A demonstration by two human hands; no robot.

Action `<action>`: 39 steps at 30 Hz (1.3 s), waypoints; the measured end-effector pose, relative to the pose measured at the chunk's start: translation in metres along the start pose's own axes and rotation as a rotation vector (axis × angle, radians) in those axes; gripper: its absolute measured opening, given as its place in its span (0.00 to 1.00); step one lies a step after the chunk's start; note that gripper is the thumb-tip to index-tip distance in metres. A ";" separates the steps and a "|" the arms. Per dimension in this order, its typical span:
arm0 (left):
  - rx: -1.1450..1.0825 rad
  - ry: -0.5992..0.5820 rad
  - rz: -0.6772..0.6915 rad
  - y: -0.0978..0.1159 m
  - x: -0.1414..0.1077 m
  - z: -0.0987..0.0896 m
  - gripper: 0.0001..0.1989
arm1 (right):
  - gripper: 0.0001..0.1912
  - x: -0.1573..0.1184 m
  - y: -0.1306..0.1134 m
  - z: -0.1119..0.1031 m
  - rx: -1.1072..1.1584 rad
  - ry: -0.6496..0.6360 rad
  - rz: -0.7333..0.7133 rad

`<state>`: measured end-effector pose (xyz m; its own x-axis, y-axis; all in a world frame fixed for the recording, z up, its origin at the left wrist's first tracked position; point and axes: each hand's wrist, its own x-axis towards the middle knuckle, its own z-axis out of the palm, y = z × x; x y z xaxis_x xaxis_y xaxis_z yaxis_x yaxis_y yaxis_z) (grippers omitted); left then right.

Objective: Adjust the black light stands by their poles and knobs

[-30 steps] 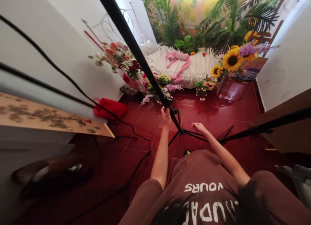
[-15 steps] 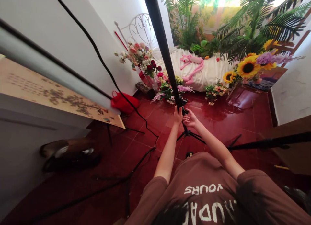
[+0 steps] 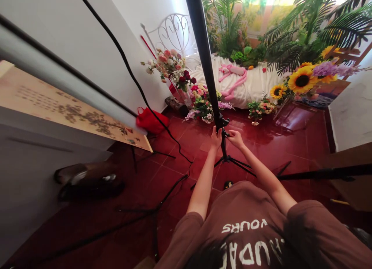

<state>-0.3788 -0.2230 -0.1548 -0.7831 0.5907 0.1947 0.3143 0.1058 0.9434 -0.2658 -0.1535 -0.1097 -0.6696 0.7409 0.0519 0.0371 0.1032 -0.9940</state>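
A black tripod stand point(image 3: 202, 44) rises from the floor and runs up past the top of the view, its legs spread below my hands. My left hand point(image 3: 216, 137) is wrapped round the pole just below a black clamp collar point(image 3: 221, 122). On the pole's right side, my right hand point(image 3: 235, 138) has its fingers closed on a small black knob point(image 3: 225, 133) at a lower collar. The fingertips of both hands are partly hidden by the pole and the knob.
Flowers point(image 3: 171, 65), a white-draped bed point(image 3: 255, 83) with a pink plush toy, sunflowers point(image 3: 302, 81) and palm leaves lie ahead. A red bag point(image 3: 152, 120), a hanging black cable point(image 3: 124, 60) and a scroll point(image 3: 72, 110) are left. Another black pole point(image 3: 325, 172) crosses the right.
The view has shifted slightly, so the stand and room appear further right. My right hand's fingers have drawn together at the knob, a little away from the pole. My left hand stays on the pole.
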 end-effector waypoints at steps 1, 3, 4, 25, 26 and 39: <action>-0.007 0.000 -0.001 0.001 -0.001 0.001 0.29 | 0.17 0.001 0.000 -0.008 -0.183 -0.023 -0.100; -0.015 0.002 -0.016 0.003 -0.002 0.001 0.27 | 0.14 0.001 0.000 -0.022 -0.449 -0.066 -0.233; -0.017 0.005 -0.023 0.004 -0.003 0.001 0.26 | 0.13 0.000 0.001 -0.028 -0.528 -0.068 -0.265; -0.128 0.135 0.273 0.094 0.031 -0.013 0.24 | 0.32 -0.051 0.012 -0.020 -0.396 -0.188 -0.309; -0.162 0.136 0.286 0.102 0.035 -0.014 0.24 | 0.32 -0.051 0.013 -0.020 -0.387 -0.174 -0.291; -0.263 0.051 0.303 0.124 0.047 -0.019 0.25 | 0.12 -0.029 0.003 -0.004 -0.501 0.146 -0.213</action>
<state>-0.3874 -0.1973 -0.0237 -0.7040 0.5226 0.4810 0.3916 -0.2793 0.8767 -0.2428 -0.1722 -0.1140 -0.5923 0.7501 0.2943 0.2840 0.5362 -0.7949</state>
